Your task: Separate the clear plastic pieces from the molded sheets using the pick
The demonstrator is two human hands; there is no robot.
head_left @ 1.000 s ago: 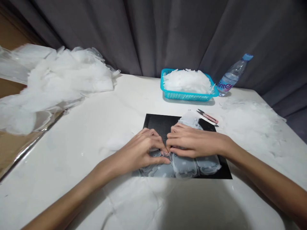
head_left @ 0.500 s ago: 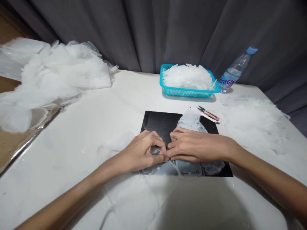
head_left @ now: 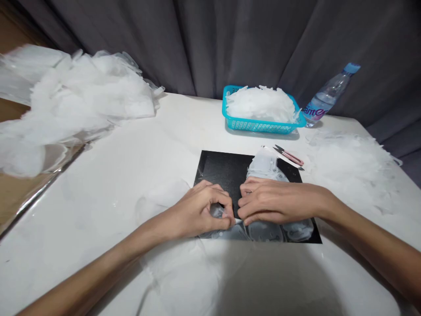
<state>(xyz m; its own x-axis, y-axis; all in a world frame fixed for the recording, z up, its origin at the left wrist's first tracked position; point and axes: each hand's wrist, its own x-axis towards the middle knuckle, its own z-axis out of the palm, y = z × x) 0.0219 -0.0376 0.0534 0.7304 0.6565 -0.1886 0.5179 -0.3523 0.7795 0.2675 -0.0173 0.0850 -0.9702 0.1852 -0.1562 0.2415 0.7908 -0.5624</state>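
Observation:
Above a black mat (head_left: 219, 169), my left hand (head_left: 207, 208) has its thumb and forefinger pinched on a small translucent white piece (head_left: 239, 221). Close to its right, my right hand (head_left: 269, 202) is closed with the fingertips on the same piece, so a short bit of it shows between them. Clear, cloudy flat pieces (head_left: 265, 231) with rounded outlines lie on the mat's near edge. More of these translucent pieces (head_left: 263, 161) are heaped at its far right, partly behind my right hand. Thread snips (head_left: 289, 156) with pink handles rest by the mat's far right corner.
A turquoise basket (head_left: 263, 126) full of white translucent pieces stands at the back, beside a water bottle (head_left: 324, 101). Loose translucent pieces (head_left: 351, 169) spread over the right side. A big white heap (head_left: 88, 94) sits at the left. More film-like pieces (head_left: 184, 276) lie near the front.
My hands have drawn slightly apart, and more of the piece shows between the fingertips. The whole view has shifted a little.

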